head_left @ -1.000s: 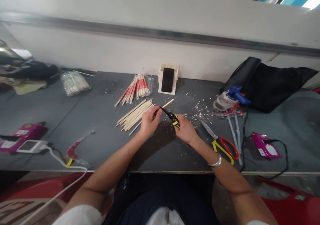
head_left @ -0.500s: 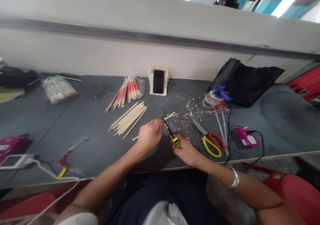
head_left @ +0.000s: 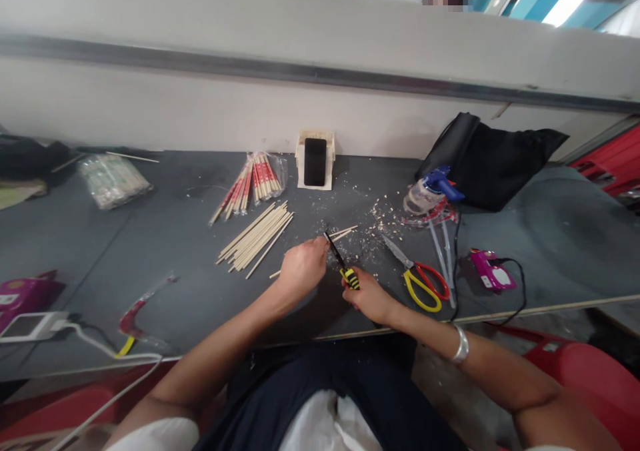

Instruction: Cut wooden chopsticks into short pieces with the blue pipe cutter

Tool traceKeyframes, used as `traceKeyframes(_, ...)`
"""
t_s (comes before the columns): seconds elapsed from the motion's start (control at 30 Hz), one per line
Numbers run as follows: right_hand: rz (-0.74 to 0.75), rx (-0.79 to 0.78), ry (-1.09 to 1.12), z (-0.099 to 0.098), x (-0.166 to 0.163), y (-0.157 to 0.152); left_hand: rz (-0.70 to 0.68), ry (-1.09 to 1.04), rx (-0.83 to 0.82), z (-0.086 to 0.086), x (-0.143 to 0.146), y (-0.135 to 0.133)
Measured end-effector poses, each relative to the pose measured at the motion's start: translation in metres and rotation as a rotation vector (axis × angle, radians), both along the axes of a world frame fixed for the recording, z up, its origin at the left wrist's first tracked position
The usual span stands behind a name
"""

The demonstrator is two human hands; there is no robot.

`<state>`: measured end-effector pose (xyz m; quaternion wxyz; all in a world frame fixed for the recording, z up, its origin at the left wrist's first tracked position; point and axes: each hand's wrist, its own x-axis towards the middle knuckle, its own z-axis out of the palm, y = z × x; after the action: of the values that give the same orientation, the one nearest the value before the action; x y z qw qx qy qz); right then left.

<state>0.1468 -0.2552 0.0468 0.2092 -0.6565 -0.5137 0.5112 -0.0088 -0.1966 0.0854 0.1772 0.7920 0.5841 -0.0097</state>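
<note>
My left hand (head_left: 303,269) is closed on a thin wooden stick (head_left: 341,233) that lies across the grey table (head_left: 175,251). My right hand (head_left: 369,296) grips black and yellow cutting pliers (head_left: 341,264), whose dark jaws point at the stick beside my left fingers. A loose pile of bare wooden sticks (head_left: 255,235) lies just left of my left hand. Wood chips (head_left: 373,227) are scattered to the right of the pliers.
Red-wrapped chopsticks (head_left: 253,181) and a phone in a small wooden stand (head_left: 315,159) sit at the back. Red and yellow scissors (head_left: 419,279), a blue glue gun (head_left: 440,183), a black bag (head_left: 493,161) and a pink device (head_left: 489,271) lie right. A plastic packet (head_left: 114,179) lies left.
The view has shifted down and right, and my hands have drawn nearer the table's front edge. Both hands keep their grip on the stick and the pliers.
</note>
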Motion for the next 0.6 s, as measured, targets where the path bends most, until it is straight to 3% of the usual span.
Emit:
traceKeyframes(0.13,-0.044,-0.261,0.048,0.007,-0.001,0.010,-0.026,0.068,0.065,-0.007,0.001,0.001)
traceKeyframes(0.37,-0.103,-0.450,0.196,0.016,0.000,0.025,-0.098,0.111,0.000,-0.012,-0.002,0.015)
traceKeyframes(0.5,-0.087,-0.491,0.286,0.015,0.003,0.010,-0.114,0.065,-0.046,-0.009,-0.003,0.011)
traceKeyframes(0.6,-0.063,-0.525,0.321,0.006,0.004,-0.016,-0.166,0.063,-0.103,-0.007,-0.006,-0.006)
